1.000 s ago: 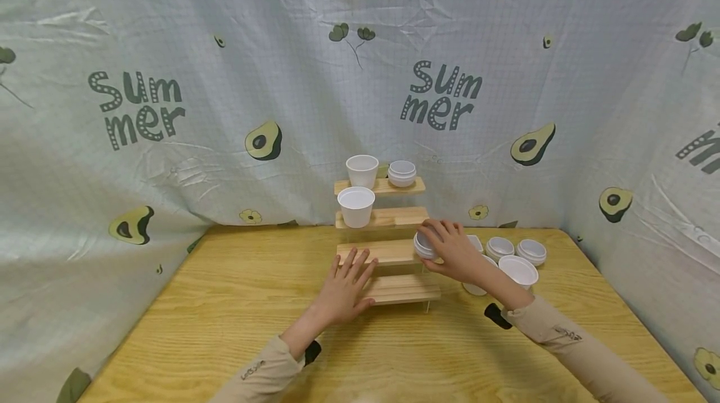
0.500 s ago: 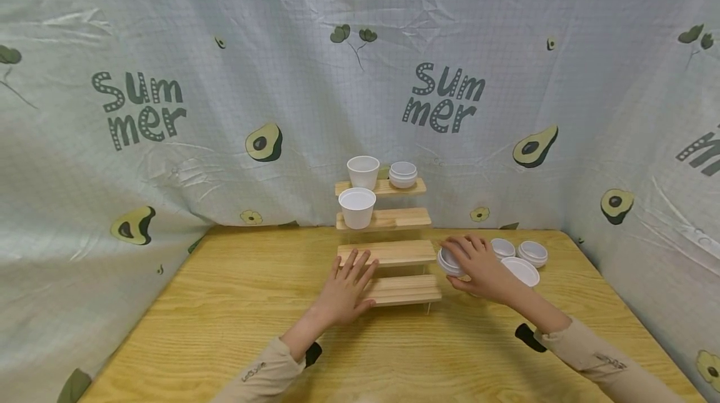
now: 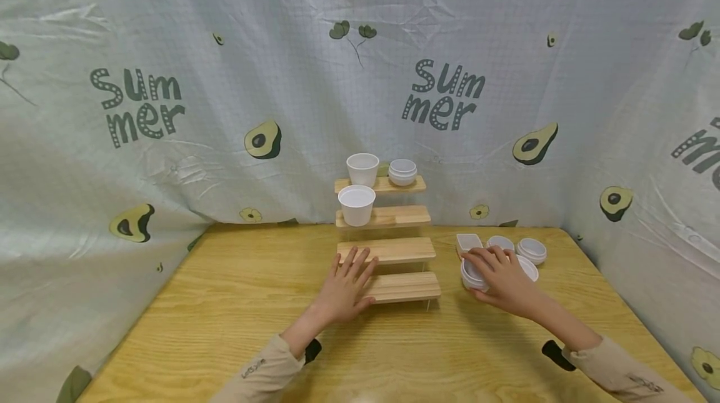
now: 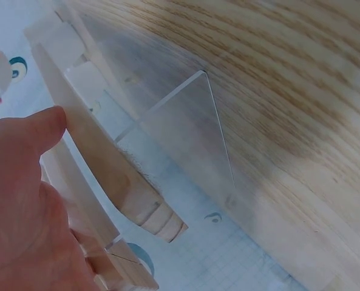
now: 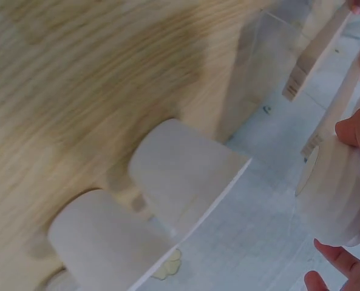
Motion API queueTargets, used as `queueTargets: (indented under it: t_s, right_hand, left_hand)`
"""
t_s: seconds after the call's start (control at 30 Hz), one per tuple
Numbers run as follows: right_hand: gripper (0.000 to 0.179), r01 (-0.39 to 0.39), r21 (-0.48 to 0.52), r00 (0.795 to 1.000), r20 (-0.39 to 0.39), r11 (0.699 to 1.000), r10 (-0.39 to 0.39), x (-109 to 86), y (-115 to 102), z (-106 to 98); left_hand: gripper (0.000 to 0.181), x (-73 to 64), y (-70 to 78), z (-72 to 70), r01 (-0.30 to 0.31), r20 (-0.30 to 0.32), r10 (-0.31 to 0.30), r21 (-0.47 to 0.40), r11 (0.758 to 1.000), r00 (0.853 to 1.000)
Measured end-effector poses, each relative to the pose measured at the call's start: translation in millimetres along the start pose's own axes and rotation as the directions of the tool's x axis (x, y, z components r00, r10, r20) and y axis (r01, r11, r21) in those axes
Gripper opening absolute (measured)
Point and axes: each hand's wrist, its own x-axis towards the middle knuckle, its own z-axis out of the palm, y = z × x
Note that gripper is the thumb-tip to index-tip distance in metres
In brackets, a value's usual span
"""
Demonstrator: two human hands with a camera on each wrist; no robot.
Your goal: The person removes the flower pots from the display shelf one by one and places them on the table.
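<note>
My left hand (image 3: 344, 293) rests with spread, straight fingers on the left end of a four-step wooden shelf stand (image 3: 399, 250). In the left wrist view, its thumb touches a board's edge (image 4: 101, 157). To the right of the stand, my right hand (image 3: 509, 284) grips a small round white pot (image 3: 471, 275) with a ridged rim. The right wrist view shows this pot (image 5: 332, 194) held clear of the table, beside two tapered white pots (image 5: 186, 170). One tall white pot (image 3: 362, 172) and a round pot (image 3: 402, 173) stand on the top step; another tall pot (image 3: 357, 208) stands one step lower.
Behind the right hand stand a square white cup (image 3: 469, 242), two round white pots (image 3: 532, 251) and a wider pot (image 3: 529, 268), partly hidden. A printed cloth (image 3: 304, 90) hangs behind the wooden table (image 3: 253, 278).
My right hand has moved right and slightly down with the round pot, from the third step's right end to the group of pots. The left hand has stayed in place.
</note>
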Motion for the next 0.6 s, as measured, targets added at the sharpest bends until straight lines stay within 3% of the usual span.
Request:
queueTargets:
  t_s: [0.6]
  right_hand:
    - [0.073, -0.161, 0.04, 0.987, 0.011, 0.986, 0.161, -54.3, 24.5, -8.1]
  left_hand:
    - [0.07, 0.5, 0.7, -1.9, -0.004, -0.007, 0.003, -0.025, 1.0, 1.0]
